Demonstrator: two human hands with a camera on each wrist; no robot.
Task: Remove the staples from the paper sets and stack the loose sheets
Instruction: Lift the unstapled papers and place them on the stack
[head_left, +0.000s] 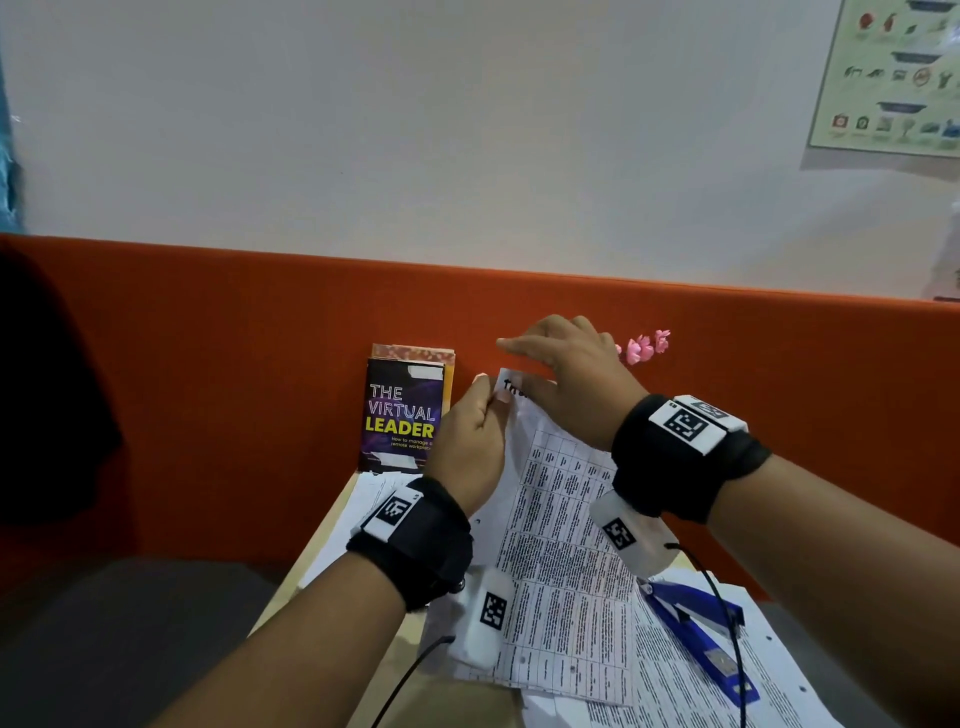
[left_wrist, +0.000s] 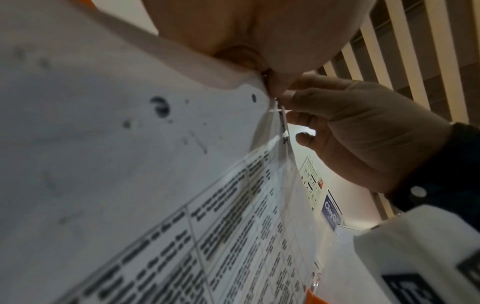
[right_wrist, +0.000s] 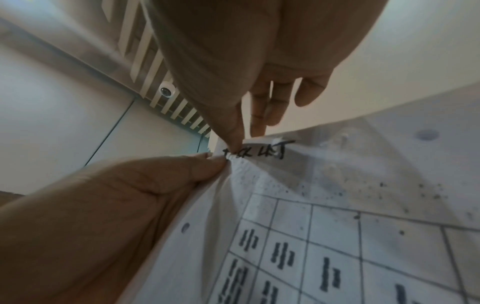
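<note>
Two hands pinch the paper set (head_left: 550, 525) at its top corner, mid-frame: left hand (head_left: 470, 441), right hand (head_left: 576, 379); thin, floppy, tear-prone sheets.

The white paper set (head_left: 561, 525) carries a grid of black printed text and a black handwritten heading. A blue stapler (head_left: 698, 631) lies on more white sheets printed in black. The book cover (head_left: 402, 415) is dark purple with white and yellow lettering. Behind runs an orange partition (head_left: 234, 332); small pink flowers (head_left: 647, 345) show against it. Black wristbands (head_left: 675, 457) bear white tags with black square codes.
</note>
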